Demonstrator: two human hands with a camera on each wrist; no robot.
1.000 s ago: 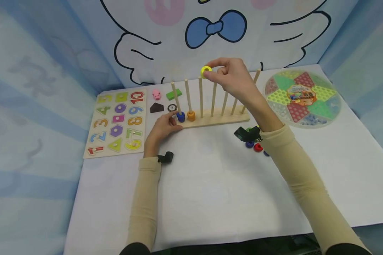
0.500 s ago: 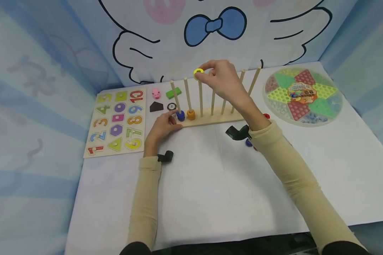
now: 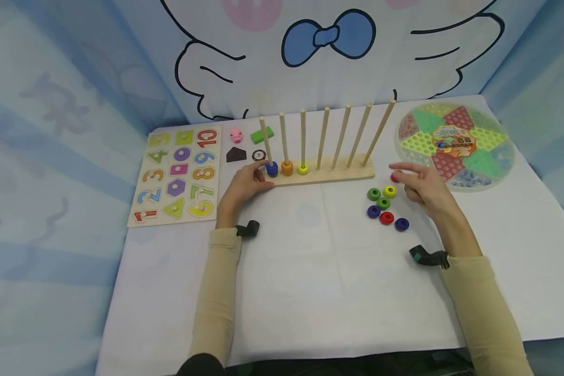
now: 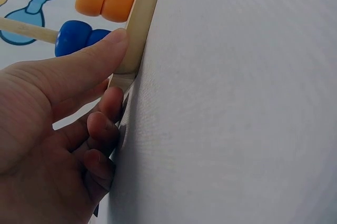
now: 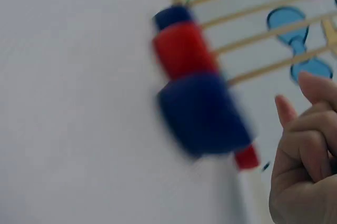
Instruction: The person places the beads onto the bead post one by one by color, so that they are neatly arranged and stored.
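My left hand (image 3: 244, 185) grips the left end of a wooden peg rack (image 3: 331, 174), its thumb against the base in the left wrist view. Blue beads (image 3: 272, 169), orange beads (image 3: 287, 167) and a yellow bead (image 3: 303, 168) sit at the bottom of the three leftmost pegs. My right hand (image 3: 425, 190) hovers over the right side of the table, thumb and forefinger apart, holding nothing. Just under its fingertips lies a red bead (image 3: 394, 178), partly covered. Loose beads, including a blue one (image 5: 205, 113), appear blurred in the right wrist view.
Several green, yellow, blue and red beads (image 3: 387, 218) lie beside the right hand. A number puzzle board (image 3: 173, 175) is at left, a round game board (image 3: 456, 143) at back right. A pink pig (image 3: 236, 135) and a green block (image 3: 261, 135) lie behind the rack.
The yellow bead, earlier held at the top of the third peg, is now at that peg's bottom. My right hand has let go and moved right and down to the loose beads. The left hand stays.
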